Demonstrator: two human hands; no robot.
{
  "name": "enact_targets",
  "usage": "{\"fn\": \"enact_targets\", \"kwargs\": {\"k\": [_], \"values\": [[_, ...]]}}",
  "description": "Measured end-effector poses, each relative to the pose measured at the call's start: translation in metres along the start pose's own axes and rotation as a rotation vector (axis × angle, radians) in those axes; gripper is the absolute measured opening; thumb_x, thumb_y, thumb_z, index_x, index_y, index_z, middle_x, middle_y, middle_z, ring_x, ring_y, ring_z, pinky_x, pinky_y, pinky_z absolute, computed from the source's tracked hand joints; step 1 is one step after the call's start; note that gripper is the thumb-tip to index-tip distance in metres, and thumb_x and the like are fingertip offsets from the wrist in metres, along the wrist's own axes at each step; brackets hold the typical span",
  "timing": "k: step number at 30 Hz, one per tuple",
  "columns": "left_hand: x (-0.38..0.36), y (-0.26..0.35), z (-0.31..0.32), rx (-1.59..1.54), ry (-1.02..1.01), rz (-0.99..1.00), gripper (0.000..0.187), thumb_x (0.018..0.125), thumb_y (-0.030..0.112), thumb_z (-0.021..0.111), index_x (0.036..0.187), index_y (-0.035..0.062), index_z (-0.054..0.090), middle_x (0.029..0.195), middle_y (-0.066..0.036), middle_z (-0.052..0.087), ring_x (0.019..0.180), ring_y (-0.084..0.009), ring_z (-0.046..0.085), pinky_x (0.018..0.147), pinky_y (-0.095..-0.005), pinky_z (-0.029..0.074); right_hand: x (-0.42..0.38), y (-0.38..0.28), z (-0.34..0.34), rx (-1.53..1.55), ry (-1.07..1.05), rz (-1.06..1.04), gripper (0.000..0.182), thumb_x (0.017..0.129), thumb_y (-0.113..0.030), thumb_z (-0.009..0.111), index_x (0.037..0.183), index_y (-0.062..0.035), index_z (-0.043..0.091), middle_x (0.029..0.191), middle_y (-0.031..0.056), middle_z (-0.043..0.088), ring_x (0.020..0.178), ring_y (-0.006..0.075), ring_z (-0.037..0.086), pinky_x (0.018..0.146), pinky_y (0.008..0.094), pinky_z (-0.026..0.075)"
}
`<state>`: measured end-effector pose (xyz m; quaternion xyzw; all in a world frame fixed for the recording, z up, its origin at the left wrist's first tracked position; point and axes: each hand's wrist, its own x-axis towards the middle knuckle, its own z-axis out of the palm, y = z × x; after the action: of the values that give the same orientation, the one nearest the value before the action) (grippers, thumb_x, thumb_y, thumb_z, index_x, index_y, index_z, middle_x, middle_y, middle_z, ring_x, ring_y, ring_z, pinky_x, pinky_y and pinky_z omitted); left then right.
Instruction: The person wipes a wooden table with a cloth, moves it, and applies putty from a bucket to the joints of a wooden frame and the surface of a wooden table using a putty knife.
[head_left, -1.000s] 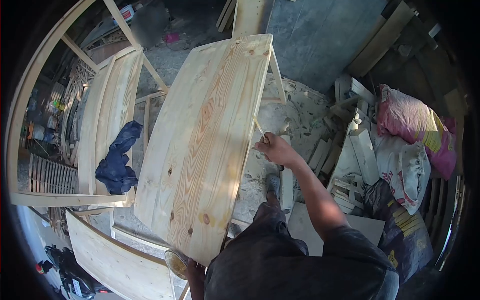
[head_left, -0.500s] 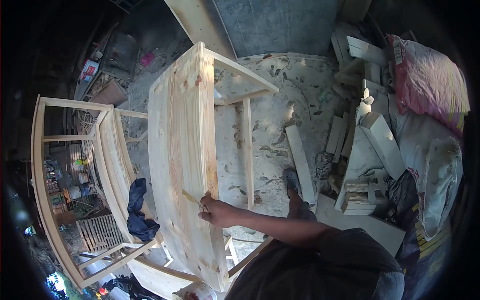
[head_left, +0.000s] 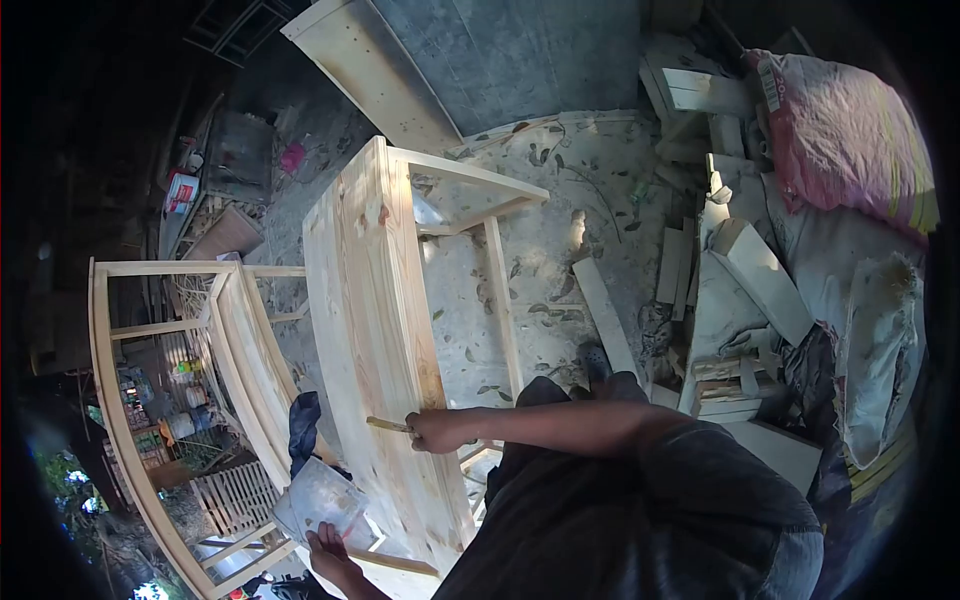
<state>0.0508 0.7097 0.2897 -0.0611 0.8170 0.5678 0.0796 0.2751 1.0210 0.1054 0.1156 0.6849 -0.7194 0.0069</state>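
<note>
My right hand (head_left: 440,430) is closed around what looks like a slim paintbrush (head_left: 388,425), its yellowish end pointing left over the long wooden panel (head_left: 360,330). This pale, knotty panel belongs to a wooden frame with legs and rails. At the lower left, my left hand (head_left: 328,548) grips a cloudy plastic tub (head_left: 330,500) by its side, fingers pressed to the wall. The tub is tilted beside the panel's left edge; its contents are hidden. Partly behind the tub lies a dark blue cloth (head_left: 303,425).
A second wooden frame (head_left: 105,370) stands on the left. Loose boards (head_left: 605,310) and wood offcuts (head_left: 765,285) lie on the right, near a pink sack (head_left: 840,140). Dry leaves dot the floor. A wide board (head_left: 370,75) leans at the back.
My left hand has come into view at the lower left, holding the tub, which was at the bottom edge before. My right hand has shifted slightly right and down with the paintbrush, and the view has tilted.
</note>
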Motion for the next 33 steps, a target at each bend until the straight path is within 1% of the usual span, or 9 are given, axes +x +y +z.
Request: {"fn": "enact_targets", "kwargs": {"k": [3, 8, 10, 14, 16, 18, 21, 25, 33], "values": [[-0.01, 0.022, 0.07, 0.056, -0.123, -0.024, 0.043, 0.107, 0.034, 0.064, 0.133, -0.0005, 0.06, 0.11, -0.012, 0.078, 0.095, -0.0173, 0.075, 0.081, -0.0273, 0.054, 0.011, -0.006, -0.027, 0.026, -0.139, 0.058, 0.043, 0.098, -0.029, 0.068, 0.119, 0.0067, 0.061, 0.103, 0.0206, 0.07, 0.094, 0.0339, 0.069, 0.083, 0.0455, 0.054], [0.003, 0.044, 0.164, 0.254, -0.285, -0.039, 0.029, 0.102, 0.028, 0.072, 0.12, 0.0065, 0.065, 0.091, -0.012, 0.08, 0.078, -0.0188, 0.076, 0.069, -0.0287, 0.057, 0.038, 0.013, -0.077, 0.213, -0.415, 0.089, 0.036, 0.097, -0.027, 0.069, 0.115, 0.0033, 0.062, 0.101, 0.0122, 0.067, 0.096, 0.0231, 0.064, 0.086, 0.0418, 0.051], [0.022, 0.046, 0.194, 0.295, -0.353, -0.069, 0.025, 0.102, 0.026, 0.072, 0.115, 0.0063, 0.064, 0.091, -0.012, 0.08, 0.08, -0.0194, 0.077, 0.071, -0.0303, 0.058, 0.027, -0.004, -0.118, 0.012, -0.402, 0.061, 0.031, 0.097, -0.024, 0.068, 0.11, 0.0034, 0.061, 0.1, 0.0122, 0.068, 0.095, 0.0215, 0.064, 0.084, 0.0404, 0.051], [0.042, 0.067, 0.249, 0.335, -0.412, -0.035, 0.026, 0.103, 0.025, 0.07, 0.117, 0.0048, 0.062, 0.095, -0.014, 0.08, 0.083, -0.0217, 0.078, 0.076, -0.0326, 0.058, -0.018, -0.041, -0.209, 0.057, -0.159, 0.207, 0.04, 0.101, -0.03, 0.066, 0.119, 0.0044, 0.059, 0.098, 0.0176, 0.068, 0.098, 0.0283, 0.068, 0.085, 0.0418, 0.052], [0.056, 0.077, 0.271, 0.371, -0.406, -0.001, 0.027, 0.103, 0.025, 0.069, 0.12, 0.0051, 0.062, 0.095, -0.013, 0.08, 0.084, -0.022, 0.078, 0.079, -0.0339, 0.058, -0.041, -0.054, -0.249, -0.046, 0.184, 0.281, 0.045, 0.102, -0.033, 0.065, 0.126, 0.0042, 0.058, 0.106, 0.021, 0.067, 0.105, 0.0326, 0.068, 0.09, 0.0433, 0.051], [0.064, 0.096, 0.299, 0.412, -0.441, 0.033, 0.027, 0.104, 0.026, 0.069, 0.12, 0.005, 0.063, 0.095, -0.012, 0.081, 0.085, -0.021, 0.078, 0.08, -0.0344, 0.058, -0.049, -0.034, -0.275, -0.144, 0.526, 0.306, 0.048, 0.101, -0.029, 0.062, 0.136, 0.004, 0.054, 0.123, 0.0306, 0.065, 0.112, 0.0449, 0.067, 0.096, 0.05, 0.052], [0.065, 0.116, 0.332, 0.441, -0.455, 0.083, 0.025, 0.104, 0.027, 0.069, 0.116, 0.0054, 0.065, 0.094, -0.012, 0.081, 0.084, -0.0198, 0.077, 0.078, -0.0324, 0.057, -0.047, -0.015, -0.308, -0.27, 0.751, 0.373, 0.053, 0.104, -0.025, 0.058, 0.148, 0.0026, 0.046, 0.13, 0.0315, 0.061, 0.119, 0.0475, 0.063, 0.101, 0.052, 0.051], [0.046, 0.145, 0.375, 0.457, -0.406, 0.134, 0.025, 0.104, 0.028, 0.07, 0.112, 0.005, 0.064, 0.094, -0.014, 0.081, 0.082, -0.0208, 0.078, 0.074, -0.0306, 0.057, -0.027, 0.001, -0.336, -0.192, 0.71, 0.078, 0.05, 0.104, -0.018, 0.055, 0.149, 0.0022, 0.048, 0.13, 0.032, 0.061, 0.116, 0.0498, 0.064, 0.104, 0.0536, 0.05], [0.029, 0.183, 0.432, 0.377, -0.428, 0.091, 0.025, 0.104, 0.026, 0.072, 0.103, 0.0078, 0.056, 0.096, -0.019, 0.08, 0.084, -0.0238, 0.079, 0.073, -0.0312, 0.058, 0.016, -0.008, -0.325, -0.064, 0.619, 0.182, 0.048, 0.103, -0.017, 0.055, 0.147, 0.002, 0.051, 0.123, 0.0364, 0.058, 0.102, 0.0546, 0.067, 0.095, 0.057, 0.055]]}}
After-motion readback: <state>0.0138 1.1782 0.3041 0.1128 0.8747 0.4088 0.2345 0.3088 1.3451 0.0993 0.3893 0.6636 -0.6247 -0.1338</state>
